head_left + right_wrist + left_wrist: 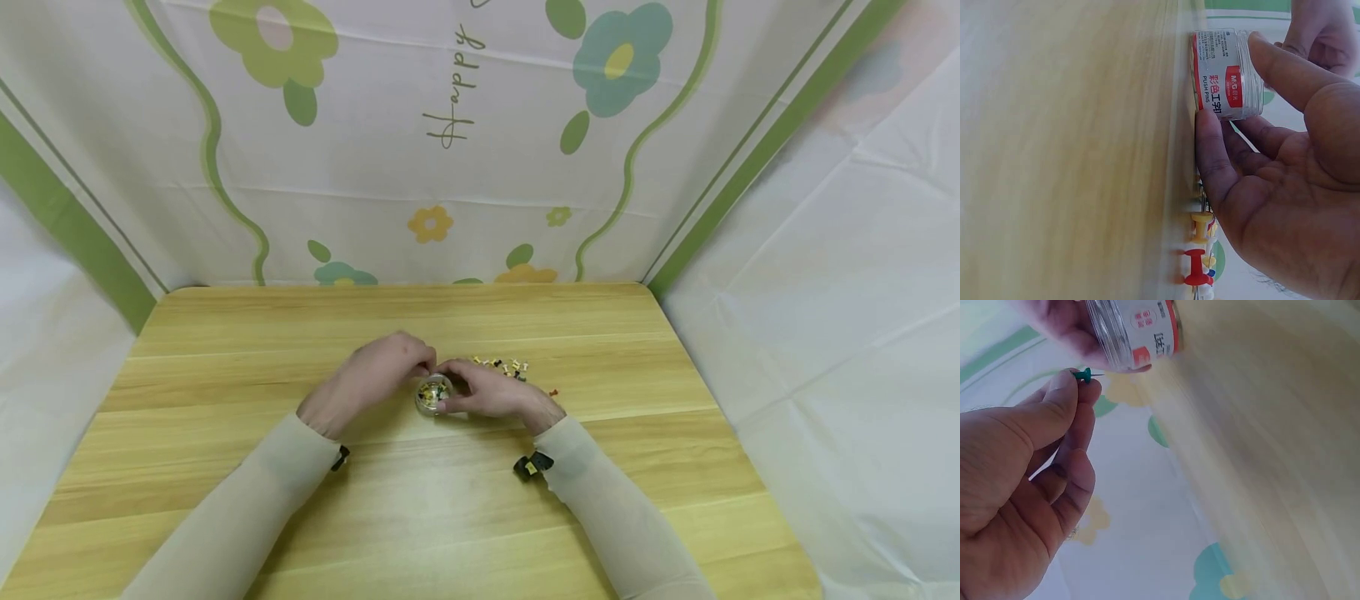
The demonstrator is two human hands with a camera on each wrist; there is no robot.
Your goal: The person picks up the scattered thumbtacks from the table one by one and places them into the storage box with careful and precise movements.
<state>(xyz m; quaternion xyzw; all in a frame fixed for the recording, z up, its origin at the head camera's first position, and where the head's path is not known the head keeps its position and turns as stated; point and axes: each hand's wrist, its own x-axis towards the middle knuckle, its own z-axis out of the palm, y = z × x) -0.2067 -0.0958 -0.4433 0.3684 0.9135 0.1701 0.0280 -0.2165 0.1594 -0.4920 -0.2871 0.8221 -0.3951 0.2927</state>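
Note:
A clear plastic jar of push pins (433, 394) stands on the table, its label reading PUSH PINS in the right wrist view. My right hand (489, 392) holds this jar (1222, 75) from the side, thumb near the rim and fingers around the wall. Close to the jar's mouth, my left hand (386, 367) pinches a green push pin (1087, 375) between thumb and forefinger, the metal point facing away from the fingertips. Several coloured pins show inside the jar from above.
Loose push pins (502, 367) in several colours lie beyond my right hand. One red push pin (553, 392) lies apart, to their right. The wooden table (420, 517) meets a flowered cloth (450, 175) at its far edge.

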